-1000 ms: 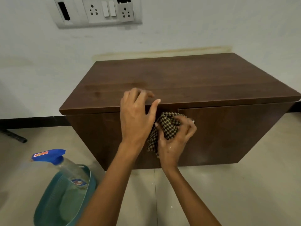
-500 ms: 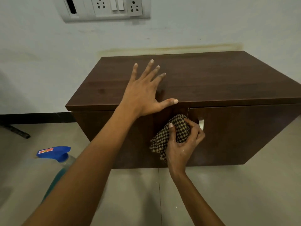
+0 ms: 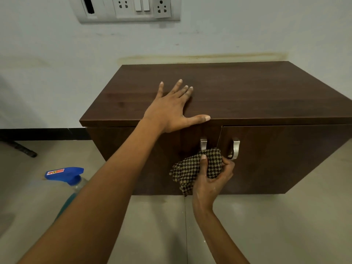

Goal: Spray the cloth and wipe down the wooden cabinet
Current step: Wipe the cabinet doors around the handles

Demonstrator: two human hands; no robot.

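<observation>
The dark brown wooden cabinet (image 3: 247,96) stands on the floor against the wall, with two metal door handles (image 3: 235,148) on its front. My left hand (image 3: 171,109) lies flat and spread on the cabinet's top near the front edge. My right hand (image 3: 213,180) grips a bunched black-and-tan checked cloth (image 3: 190,170) and presses it against the left door, just under the left handle. A spray bottle (image 3: 66,176) with a blue trigger head stands at the lower left, mostly hidden behind my left forearm.
A switch and socket panel (image 3: 129,8) is on the white wall above the cabinet. Grey tiled floor (image 3: 285,225) spreads in front. A dark bar (image 3: 21,148) lies on the floor at far left.
My left hand went from curled at the front edge to lying flat on the top. My right hand slid the cloth down the door, uncovering both handles. The view shifted left and closer.
</observation>
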